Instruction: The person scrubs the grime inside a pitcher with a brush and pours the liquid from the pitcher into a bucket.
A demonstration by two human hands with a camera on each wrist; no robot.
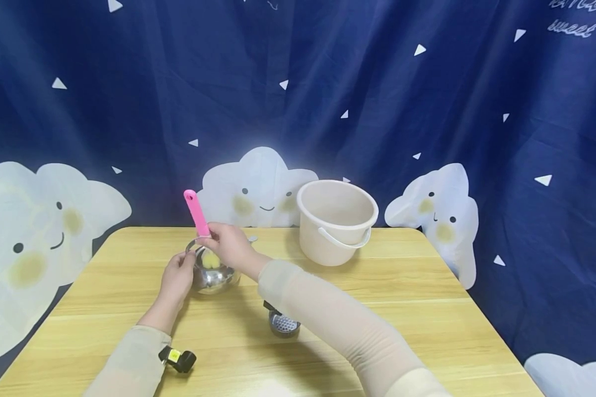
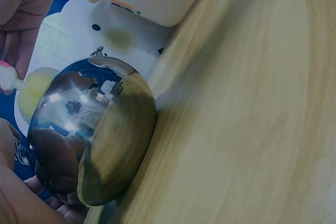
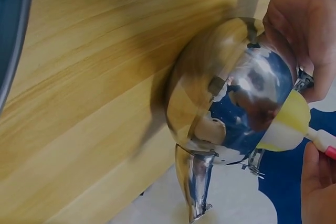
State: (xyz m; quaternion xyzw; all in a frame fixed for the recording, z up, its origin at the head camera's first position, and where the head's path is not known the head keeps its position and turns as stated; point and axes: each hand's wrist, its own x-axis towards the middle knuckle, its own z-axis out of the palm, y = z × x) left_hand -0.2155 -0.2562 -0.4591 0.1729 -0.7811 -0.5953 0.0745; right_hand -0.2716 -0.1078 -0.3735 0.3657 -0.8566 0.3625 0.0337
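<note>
A shiny round metal teapot (image 1: 216, 281) stands on the table with its mouth open and its spout (image 3: 194, 182) pointing away from me. My left hand (image 1: 177, 274) grips it at the near left side of the rim; in the left wrist view some of those fingers are hidden behind the body. My right hand (image 1: 230, 248) holds a sponge brush by its pink handle (image 1: 197, 214), low down near the white neck. The brush's yellow-and-white sponge head (image 3: 286, 124) sits in the teapot's mouth, partly inside. The teapot's interior is hidden.
A cream bucket (image 1: 323, 242) with a white handle stands at the back right of the wooden table (image 1: 402, 281). Below my right forearm lies a round metal piece with holes (image 1: 284, 324), partly covered. A dark blue curtain (image 1: 328, 66) hangs behind.
</note>
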